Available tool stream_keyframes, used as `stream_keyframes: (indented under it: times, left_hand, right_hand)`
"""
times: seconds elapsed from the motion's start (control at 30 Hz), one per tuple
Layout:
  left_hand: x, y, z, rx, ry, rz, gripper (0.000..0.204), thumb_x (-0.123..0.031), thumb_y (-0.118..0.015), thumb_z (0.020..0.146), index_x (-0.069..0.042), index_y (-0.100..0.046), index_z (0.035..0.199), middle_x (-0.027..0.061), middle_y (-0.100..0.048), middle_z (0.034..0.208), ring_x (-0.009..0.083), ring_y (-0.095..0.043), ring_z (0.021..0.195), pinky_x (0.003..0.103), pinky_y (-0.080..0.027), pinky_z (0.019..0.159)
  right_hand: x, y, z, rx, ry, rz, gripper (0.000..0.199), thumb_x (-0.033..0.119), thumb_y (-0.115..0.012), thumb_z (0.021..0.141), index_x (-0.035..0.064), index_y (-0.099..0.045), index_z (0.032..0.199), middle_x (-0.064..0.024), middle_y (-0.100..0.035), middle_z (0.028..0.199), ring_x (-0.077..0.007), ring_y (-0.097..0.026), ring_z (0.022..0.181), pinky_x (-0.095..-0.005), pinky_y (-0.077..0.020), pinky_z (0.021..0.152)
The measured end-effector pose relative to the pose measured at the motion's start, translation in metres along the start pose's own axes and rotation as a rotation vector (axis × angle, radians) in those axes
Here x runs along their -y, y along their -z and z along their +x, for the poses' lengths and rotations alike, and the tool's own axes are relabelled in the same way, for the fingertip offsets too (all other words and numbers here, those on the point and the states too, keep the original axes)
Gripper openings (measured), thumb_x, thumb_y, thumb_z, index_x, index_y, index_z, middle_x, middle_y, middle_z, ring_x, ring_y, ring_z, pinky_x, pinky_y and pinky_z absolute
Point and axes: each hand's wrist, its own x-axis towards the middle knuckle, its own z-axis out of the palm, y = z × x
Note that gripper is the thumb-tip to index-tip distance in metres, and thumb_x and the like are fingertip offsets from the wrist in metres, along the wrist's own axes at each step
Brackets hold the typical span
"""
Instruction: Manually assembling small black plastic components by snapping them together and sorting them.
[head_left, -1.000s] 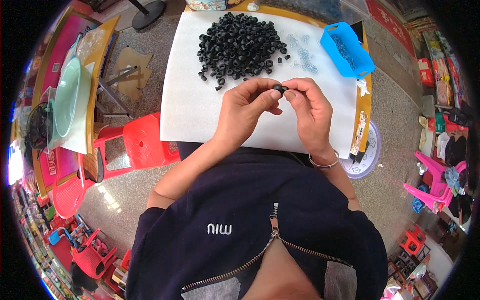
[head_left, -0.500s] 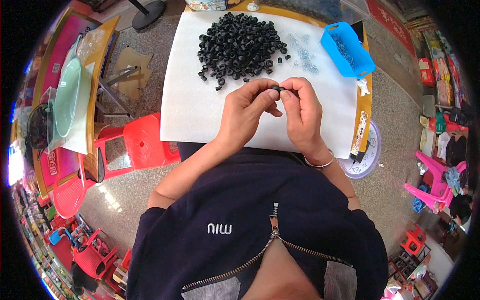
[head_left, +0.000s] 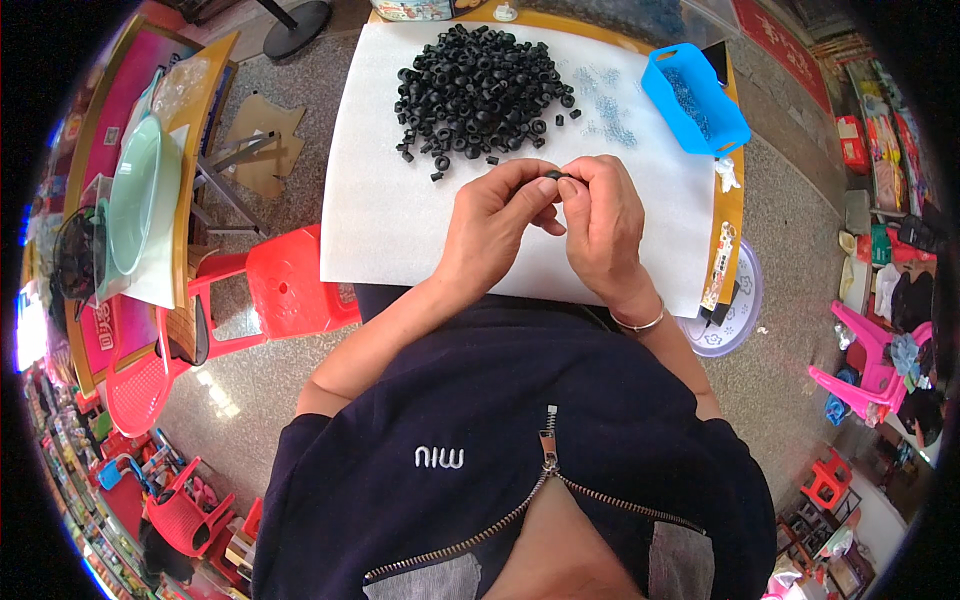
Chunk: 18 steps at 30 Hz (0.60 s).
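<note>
Over the near part of a white foam sheet (head_left: pixel 400 235), my left hand (head_left: pixel 500 215) and my right hand (head_left: pixel 605 220) meet fingertip to fingertip. Between their thumbs and forefingers they pinch a small round black part (head_left: pixel 556 175), mostly covered by the fingers. Beyond my hands lies a heap of small black rubber-looking parts (head_left: pixel 480 90), some ring-shaped and some like short tubes. To the right of the heap, tiny clear bluish pieces (head_left: pixel 610 120) are scattered on the sheet. More of these pieces lie in a blue plastic basket (head_left: pixel 735 130) at the far right.
A red plastic stool (head_left: pixel 290 285) stands left of the table. Further left, a pale green basin (head_left: pixel 140 195) rests on another table. A round patterned lilac stool top (head_left: pixel 735 325) shows at the table's right edge. A pink stool (head_left: pixel 865 350) is farther right.
My right fingers have closed further over the small black part, so less of it shows. My left hand has hardly moved.
</note>
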Motion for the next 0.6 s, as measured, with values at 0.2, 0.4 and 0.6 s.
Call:
stream_keyframes:
  times: [0.2,0.4,0.6]
  left_hand:
    - [0.0,-0.007,-0.002,-0.102,-0.029,0.018,0.022,-0.011,-0.055,0.092,0.006,-0.059,0.106,0.0069,-0.064,0.09,0.011,-0.06,0.077,0.026,-0.051,0.069]
    - [0.005,-0.009,0.0,-0.102,-0.091,0.024,0.021,-0.009,-0.054,0.092,0.007,-0.06,0.105,0.0079,-0.063,0.085,0.01,-0.06,0.073,0.024,-0.052,0.066]
    - [0.002,0.003,0.01,0.005,0.158,-0.472,0.02,-0.008,-0.052,0.093,0.005,-0.058,0.106,0.0081,-0.062,0.089,0.0113,-0.058,0.072,0.026,-0.054,0.068]
  right_hand:
    - [0.001,-0.01,-0.003,-0.058,-0.068,-0.014,0.006,0.007,-0.05,0.088,0.0009,-0.05,0.088,-0.0141,-0.052,0.077,-0.0306,-0.052,0.07,-0.0401,-0.0422,0.063]
    - [0.006,-0.007,-0.003,-0.045,-0.372,0.242,0.013,0.012,-0.049,0.093,0.0,-0.052,0.092,-0.0104,-0.057,0.081,-0.0204,-0.056,0.072,-0.0311,-0.0444,0.064]
    - [0.003,0.006,0.004,-0.05,-0.569,0.801,0.016,0.013,-0.053,0.092,-0.0005,-0.056,0.1,-0.0026,-0.058,0.082,-0.0084,-0.052,0.073,-0.0231,-0.0443,0.066]
